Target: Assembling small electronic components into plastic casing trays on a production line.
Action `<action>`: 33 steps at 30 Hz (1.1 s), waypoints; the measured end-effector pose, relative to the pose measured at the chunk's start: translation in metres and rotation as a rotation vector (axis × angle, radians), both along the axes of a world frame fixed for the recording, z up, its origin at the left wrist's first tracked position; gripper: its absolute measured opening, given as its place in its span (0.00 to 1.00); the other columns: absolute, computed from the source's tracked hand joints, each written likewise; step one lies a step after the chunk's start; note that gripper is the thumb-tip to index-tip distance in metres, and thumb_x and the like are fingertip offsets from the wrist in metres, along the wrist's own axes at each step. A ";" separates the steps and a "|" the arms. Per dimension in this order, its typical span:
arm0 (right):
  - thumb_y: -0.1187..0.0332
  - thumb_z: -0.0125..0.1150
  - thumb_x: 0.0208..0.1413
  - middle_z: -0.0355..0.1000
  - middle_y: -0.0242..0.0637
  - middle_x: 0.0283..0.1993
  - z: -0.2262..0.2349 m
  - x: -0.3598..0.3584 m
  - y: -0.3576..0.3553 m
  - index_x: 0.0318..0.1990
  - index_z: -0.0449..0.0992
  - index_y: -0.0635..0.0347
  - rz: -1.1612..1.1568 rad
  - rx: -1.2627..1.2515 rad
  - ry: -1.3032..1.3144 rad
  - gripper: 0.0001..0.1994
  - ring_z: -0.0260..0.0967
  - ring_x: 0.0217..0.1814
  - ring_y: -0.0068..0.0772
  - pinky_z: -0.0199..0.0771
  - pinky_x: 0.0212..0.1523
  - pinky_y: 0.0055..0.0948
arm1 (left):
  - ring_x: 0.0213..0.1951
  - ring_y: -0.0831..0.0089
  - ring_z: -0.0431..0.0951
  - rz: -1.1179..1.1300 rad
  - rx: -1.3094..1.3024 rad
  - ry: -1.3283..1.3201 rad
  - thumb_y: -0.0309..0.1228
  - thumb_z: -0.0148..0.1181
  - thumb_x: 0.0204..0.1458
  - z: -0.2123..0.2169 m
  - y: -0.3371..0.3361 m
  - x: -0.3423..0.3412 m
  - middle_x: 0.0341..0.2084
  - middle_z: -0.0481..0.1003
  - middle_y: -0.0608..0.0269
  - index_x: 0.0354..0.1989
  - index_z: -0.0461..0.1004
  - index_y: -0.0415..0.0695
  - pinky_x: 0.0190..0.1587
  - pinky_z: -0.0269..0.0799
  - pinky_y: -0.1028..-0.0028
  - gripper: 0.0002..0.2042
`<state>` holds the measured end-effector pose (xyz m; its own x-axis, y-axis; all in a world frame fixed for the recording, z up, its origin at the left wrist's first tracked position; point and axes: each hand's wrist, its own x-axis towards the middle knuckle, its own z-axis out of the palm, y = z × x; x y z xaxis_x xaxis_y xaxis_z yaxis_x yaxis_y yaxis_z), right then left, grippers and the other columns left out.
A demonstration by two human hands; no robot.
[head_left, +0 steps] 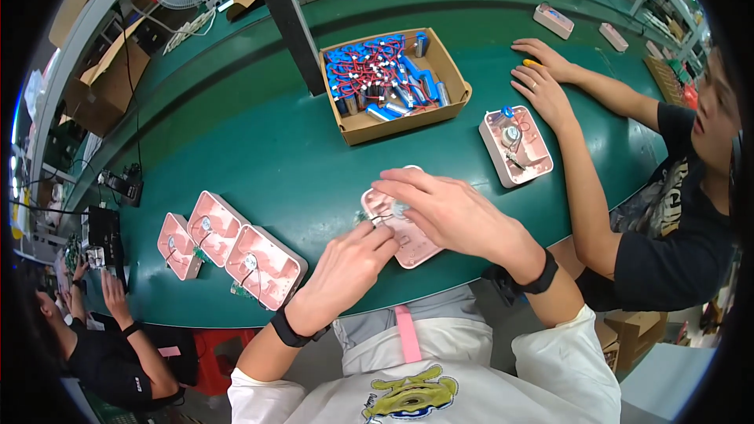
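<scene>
A pink plastic housing (416, 245) lies on the green bench in front of me, its hollow side facing up. Thin dark wires (382, 218) show inside it, with a bit of green circuit board at its left edge. The fingers of my left hand (351, 263) are bent and pressed together at the housing's left side, right by the wires; what they pinch is hidden. Over the housing's right side hovers my right hand (463, 216), fingers stretched out and thumb mostly out of sight. The right hand covers part of the housing's inside.
Beyond my hands stands a cardboard box (393, 127) of blue battery packs with red wires. Several wired pink housings (263, 267) sit at the left. To the right, a co-worker's hands (546, 86) rest near another open pink housing (528, 158). A metal post (287, 31) rises behind.
</scene>
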<state>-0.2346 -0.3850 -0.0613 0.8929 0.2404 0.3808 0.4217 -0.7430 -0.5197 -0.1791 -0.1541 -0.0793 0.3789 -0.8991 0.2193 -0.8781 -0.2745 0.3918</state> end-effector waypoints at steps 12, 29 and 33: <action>0.78 0.64 0.64 0.82 0.40 0.35 0.002 -0.020 -0.019 0.45 0.80 0.70 -0.103 0.660 0.295 0.05 0.81 0.30 0.27 0.78 0.26 0.26 | 0.49 0.68 0.79 0.462 -0.335 0.716 0.23 0.64 0.61 -0.021 -0.028 0.013 0.51 0.77 0.54 0.49 0.81 0.36 0.43 0.77 0.73 0.10; 0.79 0.66 0.64 0.81 0.43 0.34 0.008 -0.024 -0.014 0.44 0.79 0.73 -0.175 1.160 0.388 0.05 0.72 0.20 0.18 0.62 0.17 0.17 | 0.38 0.78 0.81 0.336 -0.262 0.896 0.23 0.63 0.64 -0.030 -0.045 0.031 0.38 0.79 0.62 0.50 0.77 0.36 0.38 0.74 0.78 0.09; 0.79 0.67 0.63 0.81 0.43 0.34 0.013 -0.023 -0.010 0.43 0.79 0.72 -0.213 1.145 0.426 0.05 0.72 0.20 0.18 0.61 0.16 0.17 | 0.40 0.77 0.82 0.354 -0.247 1.065 0.23 0.62 0.65 -0.026 -0.044 0.030 0.39 0.79 0.61 0.52 0.75 0.35 0.39 0.76 0.77 0.09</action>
<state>-0.2572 -0.3953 -0.0485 0.9773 -0.2046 -0.0542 -0.0134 0.1955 -0.9806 -0.1490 -0.1980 -0.1057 0.7008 -0.6822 -0.2087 0.0422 -0.2524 0.9667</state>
